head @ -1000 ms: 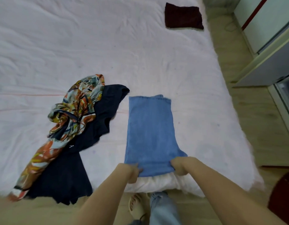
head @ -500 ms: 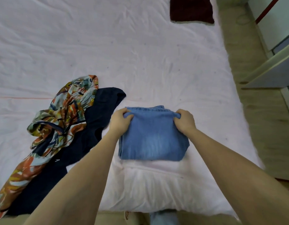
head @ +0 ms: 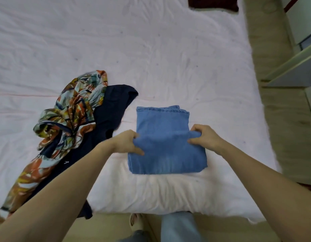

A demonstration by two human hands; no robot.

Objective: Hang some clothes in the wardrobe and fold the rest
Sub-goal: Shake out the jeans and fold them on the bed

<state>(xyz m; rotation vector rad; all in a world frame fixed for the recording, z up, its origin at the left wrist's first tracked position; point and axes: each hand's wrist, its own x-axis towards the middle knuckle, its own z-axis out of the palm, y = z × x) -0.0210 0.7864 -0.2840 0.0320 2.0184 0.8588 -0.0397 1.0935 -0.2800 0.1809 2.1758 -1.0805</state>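
White bed [head: 151,49]: folded maroon garment [head: 213,4] at far edge. Navy garment [head: 114,109] and printed floral garment [head: 70,119] lie unfolded, still to do. Blue denim piece [head: 165,142] near front edge, partly folded; left hand [head: 127,142] and right hand [head: 206,137] pinch its sides.

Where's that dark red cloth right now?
In the head view the dark red cloth lies at the far end of the white bed, top right, near the bed's right edge and well beyond the folded blue jeans.
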